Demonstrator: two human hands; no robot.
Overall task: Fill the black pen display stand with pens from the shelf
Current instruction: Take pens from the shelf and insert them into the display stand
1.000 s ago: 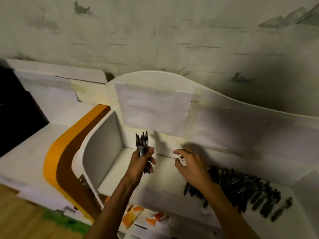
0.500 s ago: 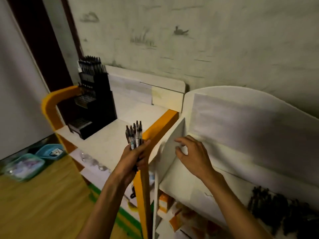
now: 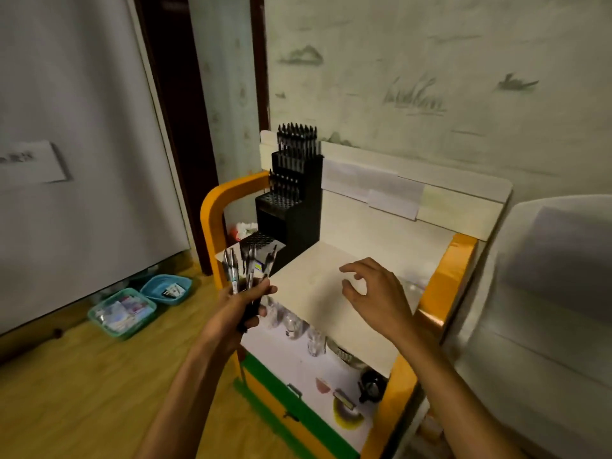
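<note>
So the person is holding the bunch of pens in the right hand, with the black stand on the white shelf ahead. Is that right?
Not quite. The head view shows the bunch of pens gripped in the left hand; the right hand holds nothing, fingers loosely curled over the white shelf. The black stand does sit on that shelf ahead.

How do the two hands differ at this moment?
The left hand grips a bundle of pens; the right hand holds nothing. The left hand's fingers wrap tightly round the pens, while the right hand's fingers are loosely curled and spread. The left hand is at the shelf's front left corner; the right hand hovers over the white shelf top. Both reach toward the stand.
</note>
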